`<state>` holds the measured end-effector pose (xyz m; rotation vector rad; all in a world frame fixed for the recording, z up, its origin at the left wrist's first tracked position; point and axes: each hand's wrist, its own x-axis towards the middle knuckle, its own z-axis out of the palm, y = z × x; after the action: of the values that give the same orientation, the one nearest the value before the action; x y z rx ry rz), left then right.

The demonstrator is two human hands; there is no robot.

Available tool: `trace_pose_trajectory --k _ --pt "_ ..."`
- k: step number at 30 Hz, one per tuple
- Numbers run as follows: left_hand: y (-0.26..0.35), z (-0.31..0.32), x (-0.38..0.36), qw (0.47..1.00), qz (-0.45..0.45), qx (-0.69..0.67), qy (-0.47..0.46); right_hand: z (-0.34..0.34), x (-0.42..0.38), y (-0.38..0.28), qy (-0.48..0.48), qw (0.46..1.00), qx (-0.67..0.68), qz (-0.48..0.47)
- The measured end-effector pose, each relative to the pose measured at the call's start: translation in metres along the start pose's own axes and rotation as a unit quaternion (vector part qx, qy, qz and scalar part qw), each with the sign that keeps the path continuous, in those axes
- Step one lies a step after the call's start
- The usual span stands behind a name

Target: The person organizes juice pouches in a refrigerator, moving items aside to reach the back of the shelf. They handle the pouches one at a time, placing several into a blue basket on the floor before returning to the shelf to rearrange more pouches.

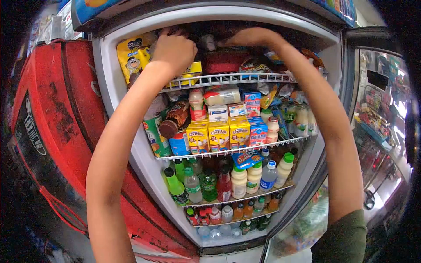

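Both my arms reach into the top shelf of an open drinks fridge. My left hand is closed, its fingers curled toward the dark back of the shelf; what they hold, if anything, is hidden. My right hand bends inward from the other side, fingers drawn together in shadow beside a small pale, plastic-looking thing. I cannot make out what is in them. Below and between the hands lies a dark red round object. Near my left wrist are a yellow packet and a yellow box.
White wire shelves hold Chuckie cartons, Dutch Mill cartons, a tilted brown bottle and several upright bottles. A red cooler stands at left. The glass door hangs open at right.
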<state>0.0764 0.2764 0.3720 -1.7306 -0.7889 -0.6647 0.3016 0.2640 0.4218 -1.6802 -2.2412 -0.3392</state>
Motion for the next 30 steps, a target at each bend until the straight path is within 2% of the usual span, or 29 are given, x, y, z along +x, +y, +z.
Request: trace_pose_trajectory --k 1,3,4,6,7,8,10,11,12,14,15,16,17,18,19,21,24,26,28,29,30 --pt "0.001 -0.003 0.002 1.0 0.0 -0.002 0.0 0.001 -0.012 0.018 0.084 0.99 -0.039 -0.103" --pt "0.003 -0.009 0.007 0.997 -0.005 0.014 -0.073 -0.022 -0.041 0.024 -0.103 0.981 -0.097 -0.132" --pt "0.006 -0.017 0.011 0.997 -0.004 0.011 -0.074 -0.024 -0.05 0.027 -0.105 0.981 -0.097 -0.131" --pt "0.016 -0.027 0.022 0.988 0.015 0.07 -0.134 -0.024 -0.067 0.038 -0.098 0.981 -0.15 -0.08" --pt "0.023 -0.029 0.023 0.996 0.027 0.032 -0.081 -0.022 -0.074 0.045 -0.038 0.986 -0.126 -0.103" --pt "0.029 -0.024 0.027 0.996 0.03 0.03 -0.081 -0.022 -0.076 0.05 -0.039 0.986 -0.125 -0.1" --pt "0.042 -0.014 0.034 0.971 0.08 -0.227 0.011 -0.021 -0.075 0.062 -0.014 1.0 0.001 -0.018" --pt "0.048 -0.009 0.039 0.946 0.083 -0.304 -0.082 -0.018 -0.077 0.069 0.031 0.999 -0.002 -0.035" --pt "0.053 -0.003 0.045 0.945 0.084 -0.306 -0.081 -0.015 -0.078 0.075 0.03 0.999 -0.002 -0.033" --pt "0.061 0.016 0.057 0.855 0.146 -0.468 -0.167 -0.008 -0.079 0.09 0.059 0.987 0.151 0.017" --pt "0.063 -0.009 0.055 0.845 0.11 -0.464 -0.242 -0.005 -0.077 0.098 0.058 0.987 0.151 0.02" --pt "0.065 0.003 0.058 0.812 0.077 -0.51 -0.272 -0.003 -0.075 0.105 0.087 0.986 0.135 -0.039" --pt "0.069 0.012 0.061 0.795 0.096 -0.528 -0.284 -0.003 -0.073 0.113 0.115 0.981 0.118 -0.099" --pt "0.072 0.016 0.064 0.777 0.114 -0.544 -0.295 -0.002 -0.074 0.112 0.115 0.981 0.118 -0.098" --pt "0.072 0.02 0.066 0.777 0.115 -0.544 -0.296 -0.001 -0.074 0.11 0.119 0.982 0.113 -0.098" --pt "0.073 0.022 0.064 0.803 0.161 -0.525 -0.232 0.004 -0.077 0.107 0.12 0.982 0.111 -0.097" --pt "0.069 0.011 0.061 0.819 0.207 -0.502 -0.186 0.006 -0.079 0.106 0.135 0.983 0.09 -0.087" --pt "0.07 0.001 0.06 0.832 0.208 -0.488 -0.161 0.006 -0.08 0.11 0.129 0.976 0.124 -0.125" --pt "0.071 -0.015 0.061 0.883 0.208 -0.406 -0.109 0.007 -0.085 0.105 0.135 0.975 0.139 -0.112" --pt "0.071 -0.018 0.06 0.883 0.208 -0.406 -0.109 0.008 -0.087 0.103 0.139 0.973 0.157 -0.097" --pt "0.07 -0.016 0.061 0.915 0.222 -0.334 -0.045 0.006 -0.089 0.102 0.14 0.973 0.157 -0.097"
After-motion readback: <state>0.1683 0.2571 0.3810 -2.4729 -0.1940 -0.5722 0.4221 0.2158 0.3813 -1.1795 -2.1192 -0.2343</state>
